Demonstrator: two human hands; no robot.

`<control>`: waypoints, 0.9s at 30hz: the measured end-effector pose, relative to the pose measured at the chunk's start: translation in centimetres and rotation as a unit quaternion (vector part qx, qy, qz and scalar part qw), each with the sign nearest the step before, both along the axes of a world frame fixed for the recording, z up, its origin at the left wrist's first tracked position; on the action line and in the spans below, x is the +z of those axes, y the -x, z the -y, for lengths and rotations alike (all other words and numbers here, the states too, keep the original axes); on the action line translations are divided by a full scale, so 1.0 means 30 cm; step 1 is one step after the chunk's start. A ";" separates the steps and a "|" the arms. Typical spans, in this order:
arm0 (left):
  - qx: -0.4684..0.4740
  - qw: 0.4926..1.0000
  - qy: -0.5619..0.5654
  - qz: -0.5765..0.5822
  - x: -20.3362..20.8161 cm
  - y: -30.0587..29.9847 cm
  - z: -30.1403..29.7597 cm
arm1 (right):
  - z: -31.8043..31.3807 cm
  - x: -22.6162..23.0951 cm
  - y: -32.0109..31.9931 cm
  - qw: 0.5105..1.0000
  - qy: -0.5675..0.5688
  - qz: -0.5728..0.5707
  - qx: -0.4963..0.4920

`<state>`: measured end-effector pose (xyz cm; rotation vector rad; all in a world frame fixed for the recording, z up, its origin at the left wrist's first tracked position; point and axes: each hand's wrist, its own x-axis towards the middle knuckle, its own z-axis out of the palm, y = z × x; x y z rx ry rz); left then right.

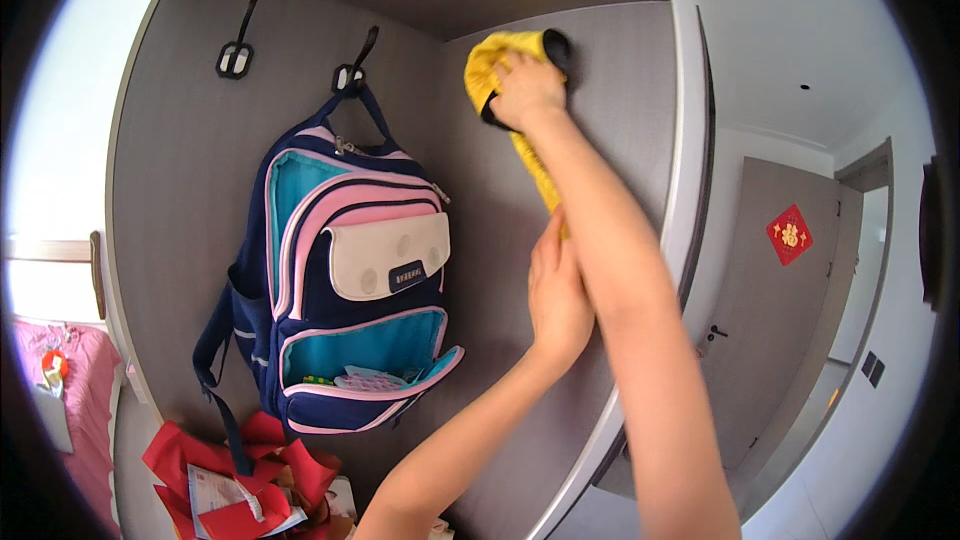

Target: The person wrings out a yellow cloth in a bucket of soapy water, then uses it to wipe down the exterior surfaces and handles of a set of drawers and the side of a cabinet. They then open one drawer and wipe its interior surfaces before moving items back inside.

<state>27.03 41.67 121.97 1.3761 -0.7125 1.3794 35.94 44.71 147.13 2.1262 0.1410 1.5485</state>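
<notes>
My right hand point(528, 90) is raised high inside the grey-brown cabinet, gripping a bunched yellow cloth point(487, 62) with black parts against the side panel point(610, 70). A narrow yellow tail of the cloth hangs down toward my left hand point(560, 300). That hand lies lower on the same panel, its fingers stretched upward beside the tail. My right forearm crosses in front and hides part of it, so whether the fingers touch the tail is unclear. To the left, a navy and pink backpack point(345, 190) hangs from a black hook point(350, 77), its lower front pocket gaping.
A second hook point(235, 58) is fixed to the back panel. Below the backpack stands a red bag point(325, 470) with papers. Pink bedding point(85, 380) shows at far left. The cabinet's white edge point(685, 180) and a grey door point(765, 290) are on the right.
</notes>
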 end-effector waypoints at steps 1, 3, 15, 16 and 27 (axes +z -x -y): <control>0.002 1.000 0.008 0.002 -0.022 -0.021 -0.006 | -0.045 -0.007 -0.060 0.999 -0.017 -0.039 0.023; -0.173 0.976 0.099 -0.092 -0.069 -0.077 -0.039 | -0.105 -0.061 -0.146 0.997 0.051 -0.017 0.052; 0.014 0.992 0.006 -0.124 -0.454 0.001 -0.070 | -0.134 -0.521 -0.170 0.937 0.135 -0.302 0.114; 0.027 0.992 -0.020 -0.122 -0.499 0.006 -0.066 | -0.112 -0.562 -0.166 0.939 0.079 -0.311 0.121; 0.036 0.948 -0.259 -0.183 -1.061 0.205 -0.144 | 0.101 -1.476 -0.099 0.895 -0.096 -0.195 0.391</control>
